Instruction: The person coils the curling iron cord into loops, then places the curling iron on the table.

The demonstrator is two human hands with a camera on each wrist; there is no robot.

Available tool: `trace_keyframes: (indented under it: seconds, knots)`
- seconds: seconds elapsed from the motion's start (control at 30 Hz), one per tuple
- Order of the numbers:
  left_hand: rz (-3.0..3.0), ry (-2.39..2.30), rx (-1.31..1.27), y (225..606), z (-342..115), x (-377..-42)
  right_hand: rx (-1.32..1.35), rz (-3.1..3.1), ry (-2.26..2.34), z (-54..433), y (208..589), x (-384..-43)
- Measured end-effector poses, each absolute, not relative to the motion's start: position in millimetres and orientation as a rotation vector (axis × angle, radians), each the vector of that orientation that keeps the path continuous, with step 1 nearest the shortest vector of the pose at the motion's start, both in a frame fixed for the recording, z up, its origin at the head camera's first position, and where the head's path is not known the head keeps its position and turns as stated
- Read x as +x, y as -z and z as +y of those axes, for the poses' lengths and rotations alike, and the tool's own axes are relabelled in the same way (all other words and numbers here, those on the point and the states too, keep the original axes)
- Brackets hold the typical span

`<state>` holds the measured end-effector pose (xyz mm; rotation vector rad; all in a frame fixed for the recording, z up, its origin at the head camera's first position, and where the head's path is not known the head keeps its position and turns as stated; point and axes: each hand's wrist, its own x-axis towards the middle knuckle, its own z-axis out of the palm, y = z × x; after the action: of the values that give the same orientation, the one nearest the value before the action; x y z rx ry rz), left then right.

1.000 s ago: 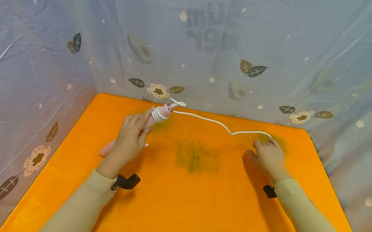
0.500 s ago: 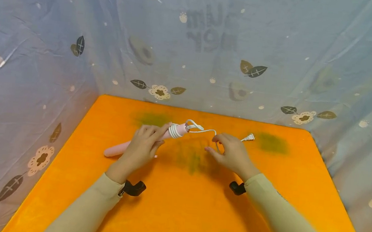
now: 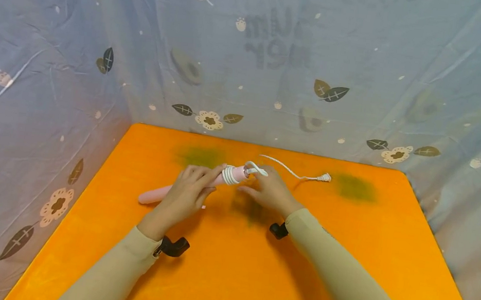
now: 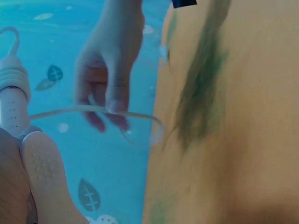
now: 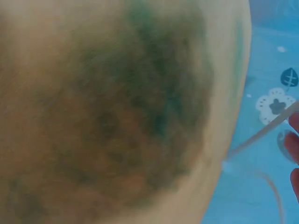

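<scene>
Pink wand (image 3: 156,194), one — white cord (image 3: 230,175), one; hands (image 3: 193,184) (image 3: 270,191), two.

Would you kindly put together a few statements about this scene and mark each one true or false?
1. The left hand grips the pink wand. True.
2. In the head view, the plug lies to the left of the wand. False: it lies to the right of it.
3. The white cord is wound in loops round part of the wand. True.
4. The tabletop is plain blue. False: it is orange, with greenish patches.
5. In the left wrist view, the cord passes between the thumb and fingers of the right hand. True.
</scene>
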<state>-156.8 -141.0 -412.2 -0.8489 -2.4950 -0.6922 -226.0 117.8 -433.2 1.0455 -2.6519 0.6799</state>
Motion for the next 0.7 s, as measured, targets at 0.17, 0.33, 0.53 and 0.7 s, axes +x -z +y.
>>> trace_keyframes:
  seconds: [0.17, 0.33, 0.53, 0.7]
  knots:
    - [-2.486, 0.732, -0.813, 410, -143, -159, 1.062, -2.676, -0.683, 122, 445, -228]
    - [-2.479, 0.784, -0.724, 406, -144, -163, 0.981, -2.701, -0.831, 144, 460, -217]
    - [-2.504, 0.758, -0.626, 408, -146, -172, 0.607, -2.633, -1.492, 172, 468, -195]
    - [-2.509, 0.717, -0.623, 415, -146, -177, 0.309, -2.296, -2.122, 182, 459, -193]
